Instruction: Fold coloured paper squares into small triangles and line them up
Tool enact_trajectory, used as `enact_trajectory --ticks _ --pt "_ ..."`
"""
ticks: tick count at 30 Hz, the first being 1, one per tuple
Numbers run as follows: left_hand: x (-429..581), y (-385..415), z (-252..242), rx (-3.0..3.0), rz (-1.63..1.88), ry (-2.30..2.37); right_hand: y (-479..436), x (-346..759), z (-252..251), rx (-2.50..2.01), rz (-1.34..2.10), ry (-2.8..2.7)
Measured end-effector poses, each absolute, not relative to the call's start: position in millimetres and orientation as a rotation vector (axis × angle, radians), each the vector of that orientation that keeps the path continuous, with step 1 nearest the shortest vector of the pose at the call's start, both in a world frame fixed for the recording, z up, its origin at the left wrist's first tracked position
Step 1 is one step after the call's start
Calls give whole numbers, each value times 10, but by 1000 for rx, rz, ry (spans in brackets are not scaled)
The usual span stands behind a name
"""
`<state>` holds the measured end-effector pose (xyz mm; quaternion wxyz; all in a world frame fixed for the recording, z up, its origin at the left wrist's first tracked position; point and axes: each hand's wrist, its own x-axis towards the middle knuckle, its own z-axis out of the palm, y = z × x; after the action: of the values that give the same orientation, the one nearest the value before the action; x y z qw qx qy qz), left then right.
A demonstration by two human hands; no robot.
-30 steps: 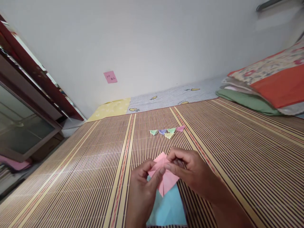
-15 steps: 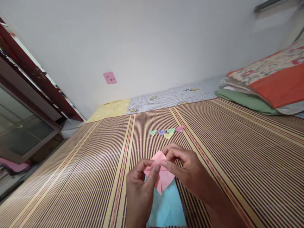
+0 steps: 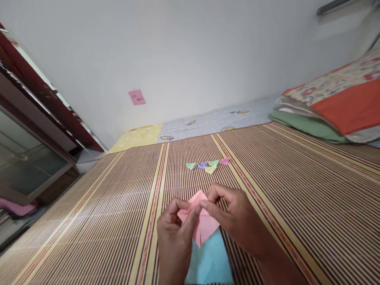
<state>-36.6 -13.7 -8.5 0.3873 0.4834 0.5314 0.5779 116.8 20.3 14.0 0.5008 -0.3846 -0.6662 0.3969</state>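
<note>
A piece of pink folded paper [image 3: 208, 225], roughly diamond-shaped with a slit near its lower tip, is held up between both hands. My left hand [image 3: 175, 233] pinches its left side, thumb on top. On the upper right edge, my right hand [image 3: 230, 209] grips it between thumb and fingers. Underneath lies a light blue sheet [image 3: 209, 261] on the striped mat, partly covered by the pink paper and my left hand. Beyond the hands sit several small folded paper triangles in green, purple, pink and yellow [image 3: 210, 170].
The striped mat [image 3: 97, 221] spreads over the bed up to a patterned sheet [image 3: 204, 126] by the wall. Folded bedding with an orange and floral cover [image 3: 350, 107] is stacked at the right. A pink note [image 3: 137, 97] is on the wall. A glass-fronted cabinet [image 3: 26, 150] stands left.
The pink paper has shifted slightly down, its lower tip now nearer me. My right fingers have drawn in a little at its upper edge; both hands still hold it.
</note>
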Motion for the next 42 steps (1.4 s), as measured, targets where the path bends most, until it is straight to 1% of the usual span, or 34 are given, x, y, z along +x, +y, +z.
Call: enact_trajectory --ticks 21,29,34,36,42 --pt "-319 -143 -77 1103 1480 1349 194 1133 148 -905 1015 -1526" --pt "-260 -141 -4 1015 1550 1182 194 1131 132 -911 1017 -1485" --pt "-243 -137 30 992 1571 1169 210 1135 100 -924 1144 -1392" --pt "-244 -141 25 995 1582 1176 209 1147 107 -913 1182 -1421" --pt "-262 -146 22 1055 1553 1219 199 1169 155 -873 1148 -1531"
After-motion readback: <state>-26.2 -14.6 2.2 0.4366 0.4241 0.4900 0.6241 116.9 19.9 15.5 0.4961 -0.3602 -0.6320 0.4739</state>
